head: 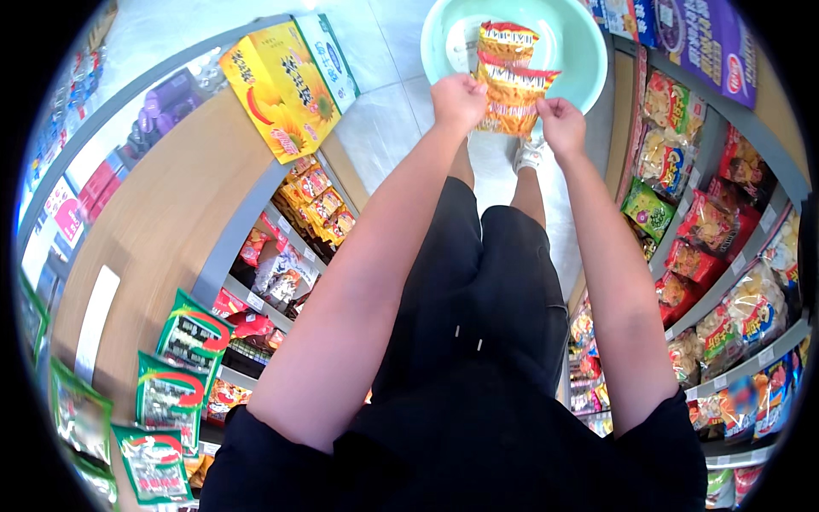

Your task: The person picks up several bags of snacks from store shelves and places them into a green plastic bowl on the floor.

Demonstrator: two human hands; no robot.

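Note:
Between my two hands hangs a clear snack packet (512,96) with a red and yellow top and orange-brown snacks inside. My left hand (459,101) pinches its left edge. At the right edge, the fingers of my right hand (562,125) grip the upper side. Just beyond it, a similar snack packet (508,40) appears over the mint-green plastic basin (579,51) on the floor; the held packet partly hides it. Whether the two packets touch I cannot tell.
Shelves of bagged snacks (710,221) curve along my right. On my left, a wooden counter top (192,160) bears a yellow carton (281,89) and green-edged packets (169,397). Yellow packets (317,198) fill a shelf below it. A white shoe (528,155) stands on the tiled floor (384,121).

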